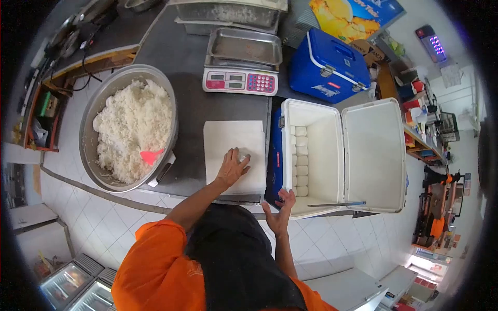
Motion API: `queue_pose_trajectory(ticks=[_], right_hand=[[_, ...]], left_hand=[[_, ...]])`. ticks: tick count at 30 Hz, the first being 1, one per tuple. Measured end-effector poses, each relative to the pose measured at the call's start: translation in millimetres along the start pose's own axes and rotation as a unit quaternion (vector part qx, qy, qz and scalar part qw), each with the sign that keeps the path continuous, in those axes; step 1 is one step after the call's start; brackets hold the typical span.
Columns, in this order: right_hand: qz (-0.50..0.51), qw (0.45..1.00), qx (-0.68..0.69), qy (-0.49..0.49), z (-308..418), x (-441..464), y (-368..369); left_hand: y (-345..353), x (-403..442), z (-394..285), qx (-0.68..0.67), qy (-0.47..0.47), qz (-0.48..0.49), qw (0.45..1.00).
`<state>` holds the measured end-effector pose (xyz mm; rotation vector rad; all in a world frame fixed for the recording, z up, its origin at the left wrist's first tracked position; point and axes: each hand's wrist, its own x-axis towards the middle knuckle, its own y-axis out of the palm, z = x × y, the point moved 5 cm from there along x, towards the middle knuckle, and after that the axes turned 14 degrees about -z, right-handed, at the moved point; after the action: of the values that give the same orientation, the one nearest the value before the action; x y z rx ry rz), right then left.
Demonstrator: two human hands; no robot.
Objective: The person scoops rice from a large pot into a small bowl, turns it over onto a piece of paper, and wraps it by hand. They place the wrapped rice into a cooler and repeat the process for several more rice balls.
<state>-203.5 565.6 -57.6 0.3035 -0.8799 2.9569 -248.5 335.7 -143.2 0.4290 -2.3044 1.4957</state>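
My left hand (233,167) is over a stack of white paper sheets (218,136) on the dark counter. Its fingers curl around a small, clear, round object (243,153), mostly hidden beneath them. My right hand (280,210) is raised beside the near corner of a blue and white cooler box (321,129), fingers apart and holding nothing. The cooler's lid (374,155) hangs open to the right. Along the inner left side of the cooler lie rows of white wrapped packets (301,160). To the left stands a large metal pot of cooked rice (132,122) with a pink scoop (150,156) in it.
Behind the paper sits a digital scale (240,82) bearing a metal tray (228,45). More metal pans (228,15) are stacked at the back. A closed blue cooler (329,65) stands at the back right. Shelves with goods (415,119) line the right wall.
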Motion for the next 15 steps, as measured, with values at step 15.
queue_pose_trajectory(ticks=[15], right_hand=[[0.091,0.99,0.104,-0.01,58,56,42]], left_hand=[[-170,-176,24,-0.241,-0.589,-0.2,0.745]])
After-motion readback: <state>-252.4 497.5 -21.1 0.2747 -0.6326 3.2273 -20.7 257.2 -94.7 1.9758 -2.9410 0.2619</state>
